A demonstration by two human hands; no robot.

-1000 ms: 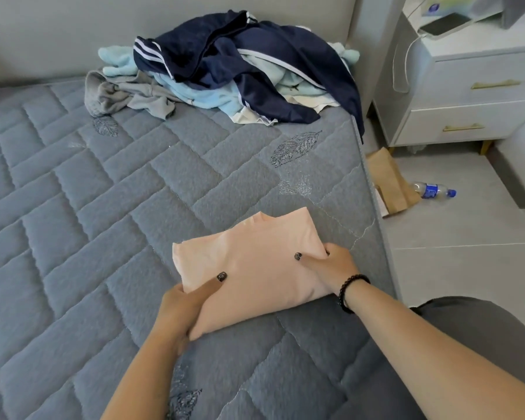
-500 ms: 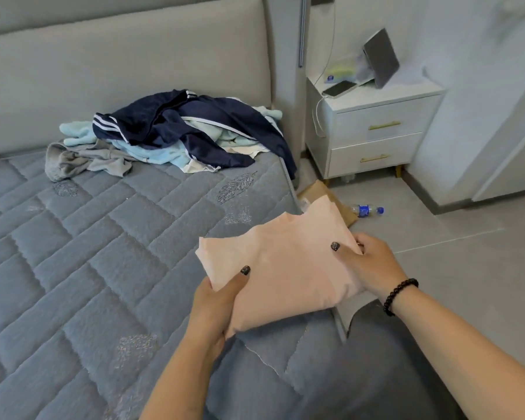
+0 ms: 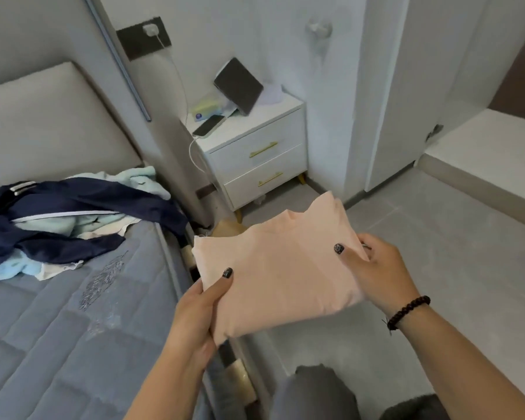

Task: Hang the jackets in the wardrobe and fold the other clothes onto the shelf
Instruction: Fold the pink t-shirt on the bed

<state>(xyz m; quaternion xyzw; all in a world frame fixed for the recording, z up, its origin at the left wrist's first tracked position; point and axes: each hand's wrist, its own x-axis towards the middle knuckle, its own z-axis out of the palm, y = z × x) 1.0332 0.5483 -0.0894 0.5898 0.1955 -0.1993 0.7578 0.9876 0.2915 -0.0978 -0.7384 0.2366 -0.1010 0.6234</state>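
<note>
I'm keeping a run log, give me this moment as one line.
step: carrying | item: folded pink top | left hand: holds it | right hand: holds it | position: off the bed | pile: waiting

Two hands [image 3: 194, 310] [image 3: 382, 271], one folded pink garment [image 3: 279, 277], two drawers [image 3: 255, 153] [image 3: 264, 180]

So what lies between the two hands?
In the head view, only the folded pink garment, held by the left hand and right hand.
</note>
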